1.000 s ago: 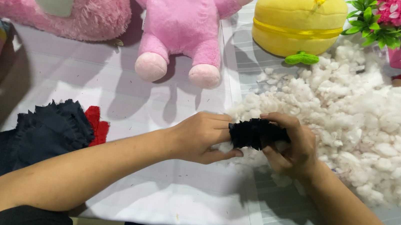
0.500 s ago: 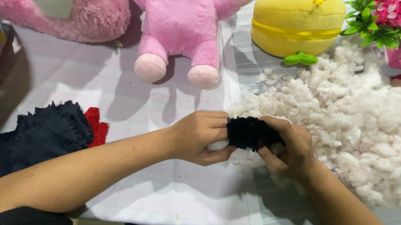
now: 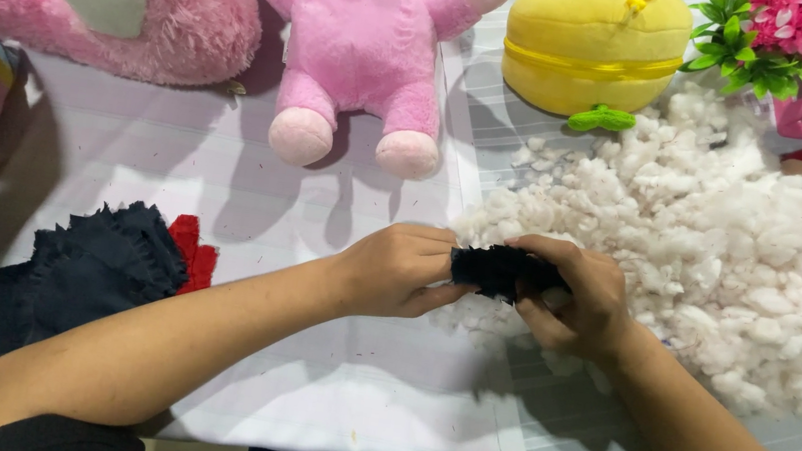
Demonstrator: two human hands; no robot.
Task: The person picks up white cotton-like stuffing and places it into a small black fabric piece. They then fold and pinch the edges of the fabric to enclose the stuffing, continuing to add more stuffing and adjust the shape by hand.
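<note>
My fingers: both sets are clenched on the small black fabric piece (image 3: 495, 268); none are released.
Left hand (image 3: 396, 272): I pinch the left end of the piece, thumb underneath, fingers curled over the top.
Right hand (image 3: 579, 298): I wrap the right end, thumb on the near side; fingertips are partly hidden by the fabric.
Black fabric piece: it sits between my two hands, touching the near-left edge of the white stuffing heap (image 3: 721, 242).
Handling, my judgement: the piece looks soft and limp, so I should keep the grip close to its edge and keep the left pinch firm, or the fabric is likely to bunch.
Opening: I cannot tell whether one faces up; it is hidden by my fingers.
White stuffing heap: loose tufts, some just beside my right hand.
Dark blue cloth with red scrap (image 3: 84, 270): well left of the heap, untouched.
Pink plush toy (image 3: 366, 50): far-left of the heap, seated.
Yellow plush (image 3: 593, 41): just beyond the heap.
Table cover (image 3: 302, 386): pale, striped, under the heap.
</note>
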